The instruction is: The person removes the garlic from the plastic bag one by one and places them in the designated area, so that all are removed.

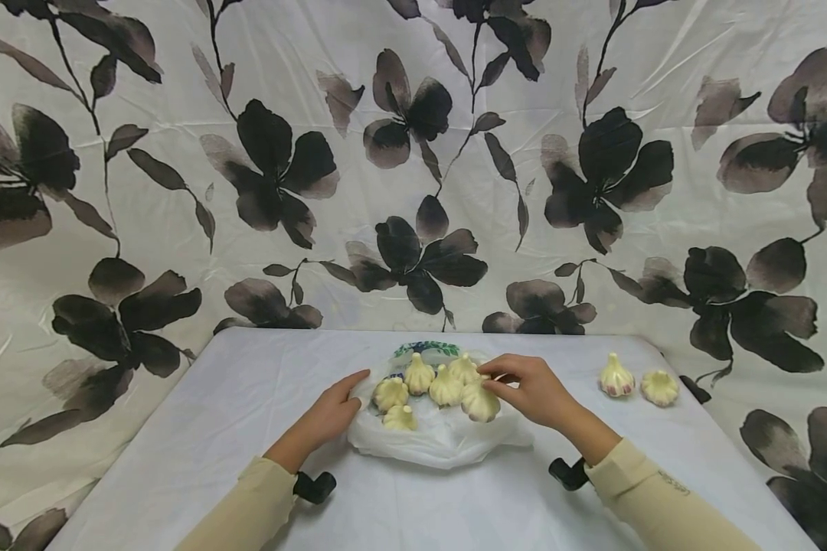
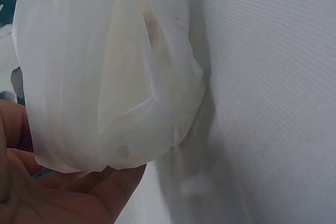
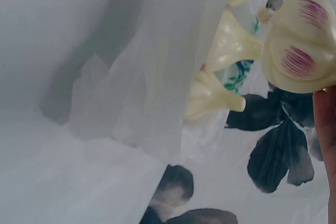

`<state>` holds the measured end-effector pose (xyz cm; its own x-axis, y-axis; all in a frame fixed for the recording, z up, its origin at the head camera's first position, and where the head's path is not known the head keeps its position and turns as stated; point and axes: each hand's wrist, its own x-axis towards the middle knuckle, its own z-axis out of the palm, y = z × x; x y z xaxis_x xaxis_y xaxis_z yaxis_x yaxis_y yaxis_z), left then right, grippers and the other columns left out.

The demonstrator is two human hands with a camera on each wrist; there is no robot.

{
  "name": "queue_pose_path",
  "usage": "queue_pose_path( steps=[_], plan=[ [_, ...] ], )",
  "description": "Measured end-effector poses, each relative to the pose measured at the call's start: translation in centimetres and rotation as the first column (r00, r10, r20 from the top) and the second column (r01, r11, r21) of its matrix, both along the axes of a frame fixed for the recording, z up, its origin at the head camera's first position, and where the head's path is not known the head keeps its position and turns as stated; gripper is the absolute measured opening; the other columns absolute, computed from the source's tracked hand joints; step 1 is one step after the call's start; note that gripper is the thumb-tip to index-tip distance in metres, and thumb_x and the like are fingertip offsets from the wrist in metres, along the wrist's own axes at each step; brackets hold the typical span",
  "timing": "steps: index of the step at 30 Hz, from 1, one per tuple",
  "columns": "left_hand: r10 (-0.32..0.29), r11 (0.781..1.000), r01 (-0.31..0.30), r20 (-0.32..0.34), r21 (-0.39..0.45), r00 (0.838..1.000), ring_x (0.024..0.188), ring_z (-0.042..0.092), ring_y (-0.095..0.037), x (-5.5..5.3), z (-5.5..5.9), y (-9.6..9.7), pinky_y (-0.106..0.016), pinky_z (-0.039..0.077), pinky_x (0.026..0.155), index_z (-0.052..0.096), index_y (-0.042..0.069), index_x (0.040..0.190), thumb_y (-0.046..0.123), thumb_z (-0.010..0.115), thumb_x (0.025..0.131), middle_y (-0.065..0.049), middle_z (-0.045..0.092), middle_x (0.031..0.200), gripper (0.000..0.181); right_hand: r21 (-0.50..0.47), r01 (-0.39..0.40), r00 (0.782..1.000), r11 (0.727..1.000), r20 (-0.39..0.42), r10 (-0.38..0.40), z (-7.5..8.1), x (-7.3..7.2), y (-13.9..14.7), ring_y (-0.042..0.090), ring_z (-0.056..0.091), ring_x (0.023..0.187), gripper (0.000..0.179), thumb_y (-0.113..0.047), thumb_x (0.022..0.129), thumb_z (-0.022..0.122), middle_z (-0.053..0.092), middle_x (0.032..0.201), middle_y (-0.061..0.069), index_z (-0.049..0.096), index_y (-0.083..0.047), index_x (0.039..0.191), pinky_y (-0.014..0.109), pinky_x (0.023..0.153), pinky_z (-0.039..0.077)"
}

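In the head view, a white plastic bag [image 1: 441,444] lies on the table with its mouth rolled down around several pale garlic bulbs [image 1: 419,373]. My right hand [image 1: 534,389] pinches one garlic bulb [image 1: 480,402] between thumb and fingers over the right part of the bag. That bulb shows purple streaks in the right wrist view, close beside the stems of the bagged bulbs [image 3: 228,43]. At the bag's left edge, my left hand [image 1: 325,417] holds its side, index finger stretched along it. The bag [image 2: 105,77] hides those fingertips in the left wrist view.
Two more garlic bulbs, one upright [image 1: 616,376] and one beside it [image 1: 659,389], sit at the table's right. A white cloth covers the table [image 1: 248,390]. Behind it hangs a flower-printed curtain [image 1: 344,176]. Black wrist mounts [image 1: 315,487] show under both forearms.
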<state>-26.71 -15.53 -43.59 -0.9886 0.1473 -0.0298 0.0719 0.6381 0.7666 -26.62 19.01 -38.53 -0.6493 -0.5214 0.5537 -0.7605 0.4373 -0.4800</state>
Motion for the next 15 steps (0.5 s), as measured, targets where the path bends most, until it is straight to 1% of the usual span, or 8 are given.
queue_pose_path(
  steps=[2, 6, 9, 15],
  plan=[
    [-0.001, 1.0, 0.001, 0.002, -0.002, 1.0, 0.145, 0.028, -0.039, 0.0, 0.1, 0.0, -0.059, 0.025, 0.117, 0.034, 0.013, 0.151, 0.008, 0.037, 0.094, -0.017, 0.033, 0.156, 0.057, 0.005, 0.006, 1.0, 1.0, 0.002, -0.006, 0.1, -0.1, 0.5, 0.008, 0.07, 0.085, 0.02, -0.012, 0.087, 0.071, 0.073, 0.102, 0.006, 0.073, -0.013, 0.107, 0.024, 0.073, 0.06],
    [-0.009, 1.0, 0.009, -0.002, 0.003, 1.0, 0.145, 0.028, -0.039, 0.0, 0.2, -0.1, -0.058, 0.024, 0.117, 0.035, 0.013, 0.151, 0.008, 0.037, 0.094, -0.017, 0.033, 0.156, 0.057, 0.008, 0.038, 0.999, 0.999, 0.009, -0.038, 0.4, -0.1, 1.4, 0.007, 0.07, 0.085, 0.021, -0.011, 0.086, 0.072, 0.073, 0.102, 0.004, 0.073, -0.014, 0.106, 0.024, 0.074, 0.059],
    [-0.014, 1.0, 0.014, -0.005, 0.006, 1.0, 0.145, 0.028, -0.039, 0.0, 0.2, -0.1, -0.058, 0.024, 0.117, 0.035, 0.012, 0.151, 0.007, 0.037, 0.094, -0.018, 0.033, 0.156, 0.057, -0.005, 0.046, 0.999, 0.999, -0.004, -0.046, 0.6, -0.1, 2.1, 0.008, 0.07, 0.085, 0.021, -0.01, 0.085, 0.072, 0.073, 0.1, 0.003, 0.073, -0.013, 0.106, 0.022, 0.073, 0.059],
    [-0.007, 1.0, 0.007, 0.002, 0.004, 1.0, 0.145, 0.027, -0.039, -0.1, 0.0, -0.1, -0.058, 0.024, 0.117, 0.035, 0.013, 0.151, 0.008, 0.037, 0.094, -0.017, 0.033, 0.156, 0.057, -0.023, 0.052, 0.998, 0.998, -0.033, -0.052, 0.8, 0.0, 3.5, 0.009, 0.069, 0.083, 0.022, -0.006, 0.083, 0.073, 0.073, 0.098, 0.007, 0.073, -0.01, 0.105, 0.021, 0.071, 0.059]
  ],
)
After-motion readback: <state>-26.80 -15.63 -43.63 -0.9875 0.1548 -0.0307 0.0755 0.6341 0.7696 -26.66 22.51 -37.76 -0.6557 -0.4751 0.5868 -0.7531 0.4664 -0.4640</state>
